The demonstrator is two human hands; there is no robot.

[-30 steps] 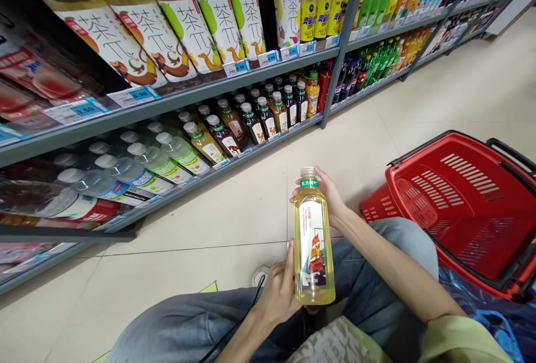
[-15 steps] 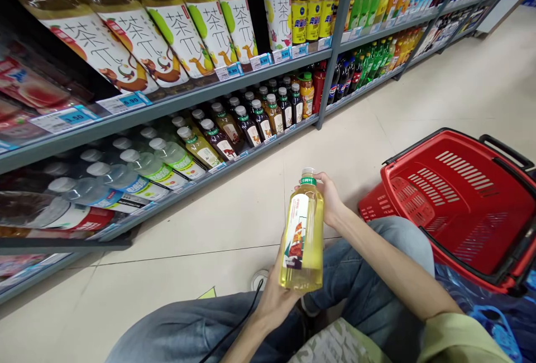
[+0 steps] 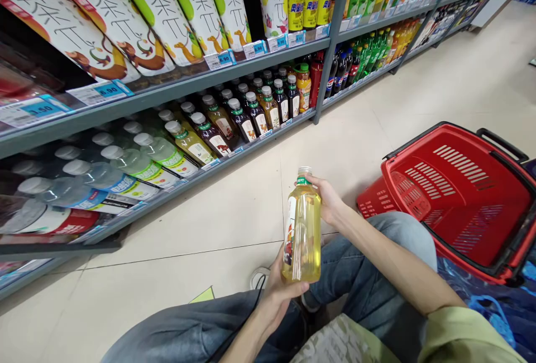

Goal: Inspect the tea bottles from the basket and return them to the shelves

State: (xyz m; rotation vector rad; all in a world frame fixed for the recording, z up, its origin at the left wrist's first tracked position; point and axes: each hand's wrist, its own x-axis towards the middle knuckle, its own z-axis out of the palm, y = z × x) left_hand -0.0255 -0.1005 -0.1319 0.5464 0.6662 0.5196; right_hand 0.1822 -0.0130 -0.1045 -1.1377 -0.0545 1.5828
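A clear bottle of yellow tea drink (image 3: 307, 234), with a white cap and a green neck band, is held nearly upright over my lap. My left hand (image 3: 276, 290) grips its base from below and the left. Around the neck, just under the cap, my right hand (image 3: 329, 198) is closed; some of its fingers are hidden behind the bottle. The bottle's white picture label shows only along its left side, and the plain clear side faces me.
Shelves (image 3: 176, 95) of bottled drinks with price tags run along the left and back. A red shopping basket (image 3: 460, 184) with black trim stands at my right on the pale tiled floor (image 3: 201, 229). Blue-wrapped packs (image 3: 489, 307) lie beside it.
The bottle has been turned, so its label has swung to the left and the clear side shows. Both hands remain on it. The view has shifted slightly.
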